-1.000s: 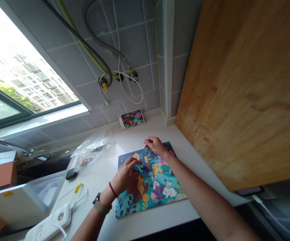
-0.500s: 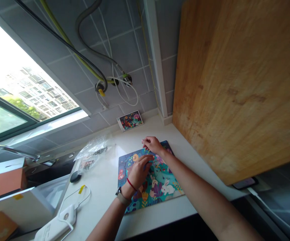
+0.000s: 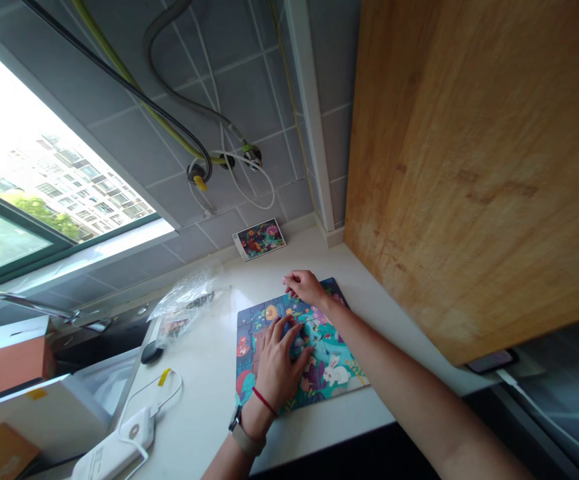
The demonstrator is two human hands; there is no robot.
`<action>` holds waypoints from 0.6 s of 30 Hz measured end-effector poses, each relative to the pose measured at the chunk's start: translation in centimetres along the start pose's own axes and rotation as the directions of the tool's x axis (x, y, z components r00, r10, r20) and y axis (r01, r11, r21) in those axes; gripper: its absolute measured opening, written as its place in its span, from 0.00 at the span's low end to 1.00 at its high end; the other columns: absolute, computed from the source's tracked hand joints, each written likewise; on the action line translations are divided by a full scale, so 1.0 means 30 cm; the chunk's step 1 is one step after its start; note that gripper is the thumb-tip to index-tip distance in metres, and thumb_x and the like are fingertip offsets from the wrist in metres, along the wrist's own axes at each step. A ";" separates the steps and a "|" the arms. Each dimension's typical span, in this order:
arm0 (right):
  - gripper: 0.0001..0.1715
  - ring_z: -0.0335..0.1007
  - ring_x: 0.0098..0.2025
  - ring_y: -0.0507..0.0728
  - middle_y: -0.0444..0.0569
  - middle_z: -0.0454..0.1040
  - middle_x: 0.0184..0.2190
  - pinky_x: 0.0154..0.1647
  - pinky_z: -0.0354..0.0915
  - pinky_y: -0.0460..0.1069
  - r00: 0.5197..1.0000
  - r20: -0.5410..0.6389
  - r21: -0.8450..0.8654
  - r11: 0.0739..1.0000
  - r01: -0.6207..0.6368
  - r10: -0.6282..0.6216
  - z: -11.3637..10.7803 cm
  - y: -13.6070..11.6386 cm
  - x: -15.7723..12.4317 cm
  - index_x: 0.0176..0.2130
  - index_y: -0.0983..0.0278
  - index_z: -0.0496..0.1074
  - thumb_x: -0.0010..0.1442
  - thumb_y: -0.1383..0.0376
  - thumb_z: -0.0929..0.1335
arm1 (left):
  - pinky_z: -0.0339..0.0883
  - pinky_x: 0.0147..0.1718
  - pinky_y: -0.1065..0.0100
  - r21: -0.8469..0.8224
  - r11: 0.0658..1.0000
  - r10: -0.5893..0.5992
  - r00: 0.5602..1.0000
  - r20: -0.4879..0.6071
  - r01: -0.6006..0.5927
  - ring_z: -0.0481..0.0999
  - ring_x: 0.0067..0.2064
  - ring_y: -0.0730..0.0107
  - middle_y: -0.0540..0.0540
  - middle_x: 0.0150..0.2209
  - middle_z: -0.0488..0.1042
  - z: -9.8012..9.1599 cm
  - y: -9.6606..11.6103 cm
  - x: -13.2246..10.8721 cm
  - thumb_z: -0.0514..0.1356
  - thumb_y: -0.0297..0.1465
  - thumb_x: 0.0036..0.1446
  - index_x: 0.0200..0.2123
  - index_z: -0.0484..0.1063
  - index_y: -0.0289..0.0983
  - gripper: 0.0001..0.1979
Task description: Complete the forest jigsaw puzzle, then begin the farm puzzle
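Observation:
A colourful jigsaw puzzle [image 3: 337, 373] with rabbits, flowers and plants lies flat on the counter, its pieces joined. My left hand [image 3: 279, 353], with a watch and a red string at the wrist, rests over the middle of the puzzle with its fingers spread, covering part of the picture. At the puzzle's far edge, my right hand [image 3: 303, 285] is closed, fingers curled inward. What those fingers hold, if anything, is hidden. My right forearm crosses over the puzzle's right side.
A picture card [image 3: 260, 240] leans by the tiled wall. Clear plastic bags [image 3: 184, 300], a black mouse-shaped object [image 3: 151, 352] and a white power bank [image 3: 114, 443] with a cable lie left on the counter [image 3: 197, 393]. A large wooden board [image 3: 469, 173] stands at right.
My left hand has shifted slightly down and spread its fingers from a bent, gathered pose. My right hand stays at the puzzle's far edge.

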State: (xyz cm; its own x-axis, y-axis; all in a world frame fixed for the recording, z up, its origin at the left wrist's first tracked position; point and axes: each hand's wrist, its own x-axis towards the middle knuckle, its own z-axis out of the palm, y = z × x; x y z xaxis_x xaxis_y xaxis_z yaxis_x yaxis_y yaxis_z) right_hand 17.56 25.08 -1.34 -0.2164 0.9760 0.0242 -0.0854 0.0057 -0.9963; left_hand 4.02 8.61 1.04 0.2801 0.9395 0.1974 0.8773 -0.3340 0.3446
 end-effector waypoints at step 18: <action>0.20 0.70 0.21 0.51 0.45 0.78 0.22 0.24 0.66 0.44 1.000 0.001 -0.016 1.000 0.016 -0.016 0.000 0.004 -0.001 0.27 0.62 0.74 0.58 0.49 0.73 | 0.63 0.61 0.34 0.051 0.999 -0.011 0.989 0.148 0.004 0.60 0.70 0.37 0.40 0.70 0.61 -0.005 -0.009 0.045 0.59 0.33 0.66 0.66 0.69 0.49 0.25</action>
State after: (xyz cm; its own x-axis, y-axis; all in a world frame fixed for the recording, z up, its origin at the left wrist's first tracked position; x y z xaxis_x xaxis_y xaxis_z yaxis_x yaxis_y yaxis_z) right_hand 17.54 25.05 -1.46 -0.2161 0.9755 0.0404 -0.0735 0.0250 -0.9970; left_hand 4.11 9.97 1.34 0.3248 0.9442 0.0556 0.8972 -0.3262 0.2976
